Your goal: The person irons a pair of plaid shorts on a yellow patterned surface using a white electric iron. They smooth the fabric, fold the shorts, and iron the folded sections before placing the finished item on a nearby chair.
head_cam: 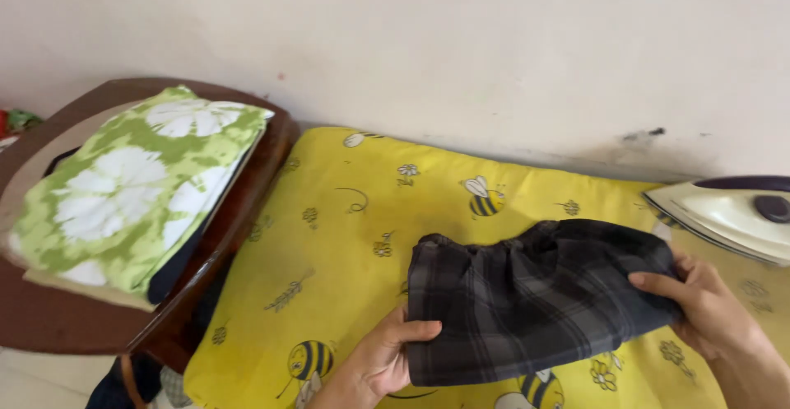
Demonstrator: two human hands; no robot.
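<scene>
While both hands grip it, the dark plaid garment [531, 298] lies folded on the yellow bee-print cover [329, 244] of the bench. At its near left edge the left hand [387, 358] pinches the cloth, thumb on top and fingers beneath. At the right end, the right hand [699, 306] clasps the fold with fingers curled over it. Just beyond the right hand a white iron [728, 216] rests on the cover. Farther left, a green-and-white floral cloth [132, 195] sits folded on a dark wooden chair [74, 323] beside the wall [453, 47].
</scene>
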